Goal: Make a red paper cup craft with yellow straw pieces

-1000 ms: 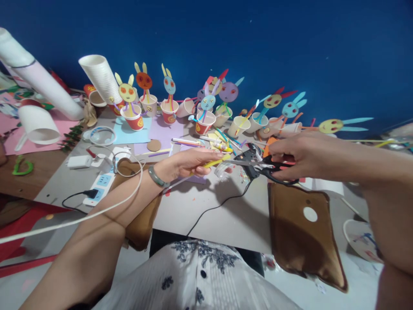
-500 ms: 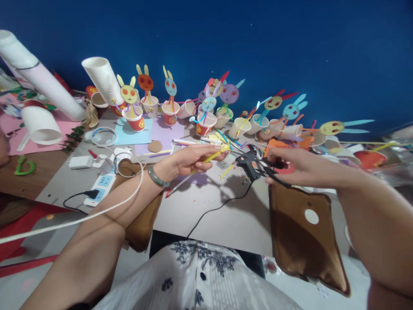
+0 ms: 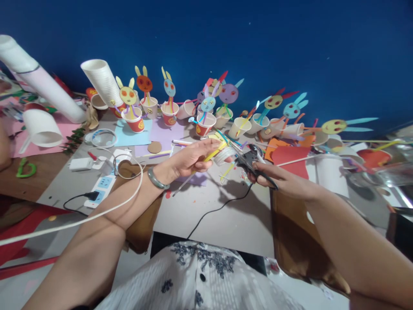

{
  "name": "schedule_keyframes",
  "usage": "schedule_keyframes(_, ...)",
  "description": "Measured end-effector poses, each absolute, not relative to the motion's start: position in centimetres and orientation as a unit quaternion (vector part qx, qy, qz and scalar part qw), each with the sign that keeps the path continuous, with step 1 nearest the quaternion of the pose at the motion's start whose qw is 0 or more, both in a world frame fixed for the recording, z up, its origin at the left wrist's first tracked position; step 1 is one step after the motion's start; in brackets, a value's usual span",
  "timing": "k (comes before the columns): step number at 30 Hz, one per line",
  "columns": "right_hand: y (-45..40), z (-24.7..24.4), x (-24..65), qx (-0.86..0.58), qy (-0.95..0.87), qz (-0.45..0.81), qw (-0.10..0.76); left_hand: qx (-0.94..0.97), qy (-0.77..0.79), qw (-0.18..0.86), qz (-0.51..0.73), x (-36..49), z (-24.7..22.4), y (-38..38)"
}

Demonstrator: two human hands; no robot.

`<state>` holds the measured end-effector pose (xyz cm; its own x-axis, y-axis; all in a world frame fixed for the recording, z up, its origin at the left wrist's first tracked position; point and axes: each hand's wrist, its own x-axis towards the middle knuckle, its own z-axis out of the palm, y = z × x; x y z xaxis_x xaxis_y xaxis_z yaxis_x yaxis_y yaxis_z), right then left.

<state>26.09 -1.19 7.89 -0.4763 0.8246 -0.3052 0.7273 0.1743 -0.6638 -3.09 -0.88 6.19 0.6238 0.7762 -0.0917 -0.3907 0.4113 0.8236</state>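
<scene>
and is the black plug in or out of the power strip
In: the black plug sits against the power strip, no prongs showing.

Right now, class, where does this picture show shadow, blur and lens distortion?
Head view: a dark shadow on the tabletop near the right hand; head view, right edge: shiny clutter blurred; head view, upper left: the white roll seems stretched.

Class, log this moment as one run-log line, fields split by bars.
left hand: holding yellow strip | right hand: holding scissors | behind: rabbit-eared figures in cups
</scene>
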Motion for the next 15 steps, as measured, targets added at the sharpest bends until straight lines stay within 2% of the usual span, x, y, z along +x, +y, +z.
schedule_keyframes(3,-1.1,6.7,26.6,-0.487,-0.745,0.451,0.061,0.383,0.232,0.812,0.374,-3.1,6.2,-0.9)
schedule_keyframes(8,-1.8,4.9,27.2,-0.518,-0.705,0.467,0.125,0.379,0.199,0.817,0.387,-3.2,6.0,-0.7)
schedule_keyframes(10,-2.8,4.3,26.8,-0.524,-0.729,0.430,0.092,0.384,0.186,0.818,0.385,-3.3,5.9,-0.8)
schedule_keyframes(13,-4.8,3.5,25.5,-0.512,-0.818,0.261,-0.009,0.394,0.172,0.818,0.382,-3.3,5.6,-0.8)
schedule_keyframes(15,-5.8,3.2,24.6,-0.497,-0.845,0.195,-0.046,0.401,0.168,0.815,0.384,-3.3,5.4,-0.9)
